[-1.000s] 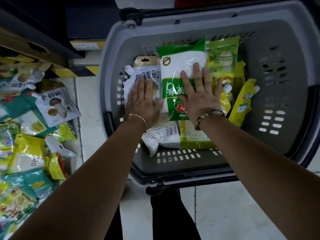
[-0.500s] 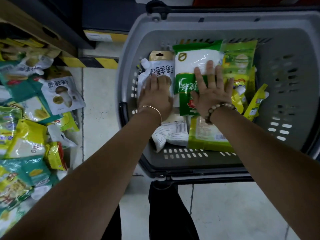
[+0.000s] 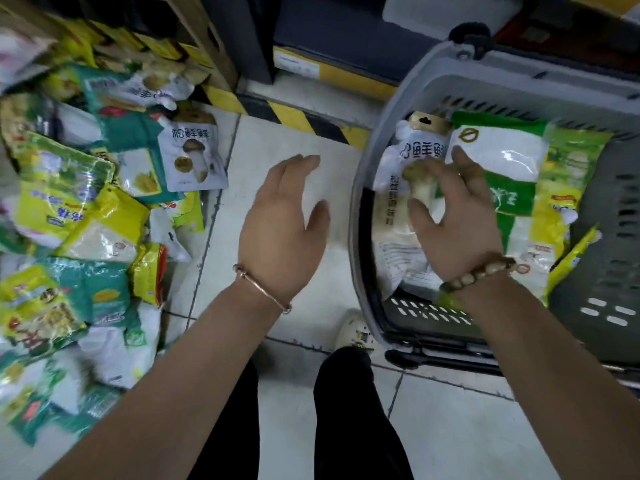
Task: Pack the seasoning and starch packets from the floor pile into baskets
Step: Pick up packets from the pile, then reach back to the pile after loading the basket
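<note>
A grey plastic basket (image 3: 512,84) stands on the floor at the right and holds several packets, among them a white mushroom seasoning pouch (image 3: 394,174) and a green and white starch bag (image 3: 512,157). My right hand (image 3: 453,220) hovers over those two with relaxed fingers and holds nothing. My left hand (image 3: 284,230) is outside the basket, above bare floor tiles, fingers straight, empty. The floor pile of packets (image 3: 76,216) lies at the left, with another white mushroom pouch (image 3: 194,157) at its right edge.
A yellow and black hazard stripe (image 3: 294,116) marks the shelf base at the back. Cardboard boxes (image 3: 173,39) sit behind the pile. My black trouser legs (image 3: 349,417) and a white shoe (image 3: 353,330) are below, next to the basket's near rim.
Both hands lifted off the packets in the basket. My left hand moved left out of the basket over the floor. The view swung left, showing more of the pile.
</note>
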A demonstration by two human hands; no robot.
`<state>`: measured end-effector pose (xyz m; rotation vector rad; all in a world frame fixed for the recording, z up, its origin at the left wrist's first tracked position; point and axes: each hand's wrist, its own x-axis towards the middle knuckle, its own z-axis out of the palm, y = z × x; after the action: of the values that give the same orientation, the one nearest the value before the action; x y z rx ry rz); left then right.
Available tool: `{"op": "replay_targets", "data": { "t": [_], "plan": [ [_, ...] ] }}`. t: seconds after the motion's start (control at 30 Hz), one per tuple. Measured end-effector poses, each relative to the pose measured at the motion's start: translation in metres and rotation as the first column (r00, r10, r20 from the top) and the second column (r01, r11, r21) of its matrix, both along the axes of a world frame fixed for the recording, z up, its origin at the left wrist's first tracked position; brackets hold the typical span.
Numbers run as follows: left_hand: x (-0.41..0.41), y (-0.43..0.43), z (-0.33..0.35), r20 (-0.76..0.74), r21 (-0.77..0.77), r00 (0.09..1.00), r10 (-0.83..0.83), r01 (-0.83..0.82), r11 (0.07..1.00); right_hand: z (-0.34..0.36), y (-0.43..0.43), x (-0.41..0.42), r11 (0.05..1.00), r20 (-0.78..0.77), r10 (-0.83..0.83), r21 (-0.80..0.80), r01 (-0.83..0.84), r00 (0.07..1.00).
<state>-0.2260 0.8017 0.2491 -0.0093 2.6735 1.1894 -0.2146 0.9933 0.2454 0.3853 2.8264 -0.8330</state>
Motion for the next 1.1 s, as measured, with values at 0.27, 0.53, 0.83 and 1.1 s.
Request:
{"op": "replay_targets", "data": {
  "t": [0.27, 0.53, 0.83, 1.1],
  "plan": [
    [0.025, -0.124, 0.001, 0.029, 0.000, 0.965, 0.261, -0.261, 0.965, 0.007, -0.142, 0.000, 0.971, -0.022, 0.234, 0.048, -0.233, 0.972],
    [0.061, -0.243, -0.020, 0.151, -0.082, 0.873, 0.463, -0.456, 0.886, -0.010, -0.264, -0.003, 0.929, 0.211, 0.366, -0.022, -0.370, 0.906],
    [0.103, -0.342, -0.054, 0.293, -0.172, 0.758, 0.582, -0.557, 0.813, -0.041, -0.375, -0.009, 0.856, 0.331, 0.491, -0.012, -0.517, 0.806],
    [0.134, -0.390, -0.109, 0.357, -0.261, 0.714, 0.602, -0.543, 0.798, -0.101, -0.448, 0.002, 0.782, 0.376, 0.590, -0.043, -0.622, 0.715]
  ]
}}
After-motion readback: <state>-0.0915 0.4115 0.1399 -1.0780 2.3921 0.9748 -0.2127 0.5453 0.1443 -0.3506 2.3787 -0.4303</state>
